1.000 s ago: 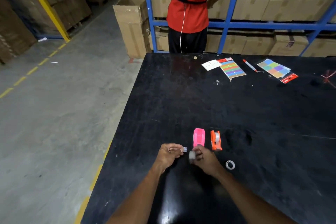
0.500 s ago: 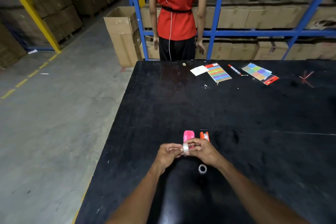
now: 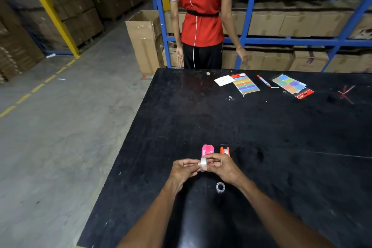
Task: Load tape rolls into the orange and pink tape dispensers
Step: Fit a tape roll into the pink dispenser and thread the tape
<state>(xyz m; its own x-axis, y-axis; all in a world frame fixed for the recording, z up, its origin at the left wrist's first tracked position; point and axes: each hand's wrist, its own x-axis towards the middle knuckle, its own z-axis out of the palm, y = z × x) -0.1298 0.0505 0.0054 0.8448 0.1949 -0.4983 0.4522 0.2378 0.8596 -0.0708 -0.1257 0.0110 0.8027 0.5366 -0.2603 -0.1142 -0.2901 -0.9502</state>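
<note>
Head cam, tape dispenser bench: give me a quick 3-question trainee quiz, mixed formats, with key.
1. True or false: the clear tape roll is held between the left hand and the right hand.
2. Which dispenser already shows a roll seated in it? A) pink dispenser B) orange dispenser C) neither
3. Fill in: a small loose ring lies on the black table ____ the two forearms.

Key: 1 true; 2 B; 3 between
</note>
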